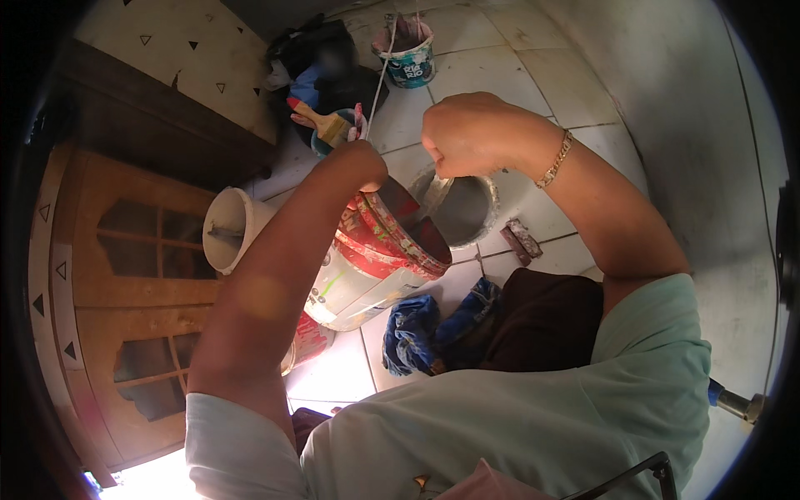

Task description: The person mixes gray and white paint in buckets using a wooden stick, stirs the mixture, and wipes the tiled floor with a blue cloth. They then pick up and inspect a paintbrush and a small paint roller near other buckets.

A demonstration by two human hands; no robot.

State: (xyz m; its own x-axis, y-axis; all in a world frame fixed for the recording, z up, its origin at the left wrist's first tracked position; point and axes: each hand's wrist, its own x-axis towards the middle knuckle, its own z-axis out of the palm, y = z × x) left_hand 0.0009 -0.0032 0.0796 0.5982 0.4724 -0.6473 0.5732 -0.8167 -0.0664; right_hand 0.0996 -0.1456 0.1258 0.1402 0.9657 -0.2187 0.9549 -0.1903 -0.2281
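The red-and-white paint bucket (358,287) is leaning hard, mouth aimed toward two o'clock, right up against the round pail of grey mix (497,204), and everything hangs on the left hand (365,169), closed on its upper rim by the look of that lean, though the fingers are hidden from where I'm standing. That's the weak spot: if that single hold slips on a paint-smeared edge, the bucket could roll or drop, and whatever is inside could splash past the pail; I can't see how full it is. Over at two o'clock the right hand (471,133) is shut in a fist around a pale flat stick (437,195), its lower end down by the grey mix, and a hard lever against the wall might tip the pail or flick grey over the white tiles (575,196). The stick and the tilted rim sit very near each other, so a knock is quite possible! Outward now: a crusted block (521,242) near three o'clock, close enough to catch drips; blue patterned cloth (412,329) at five, exposed to any spill; the cream pail (257,223) at ten; a broad paintbrush (332,127) at eleven; and the teal pail (410,68) at twelve, safely clear.
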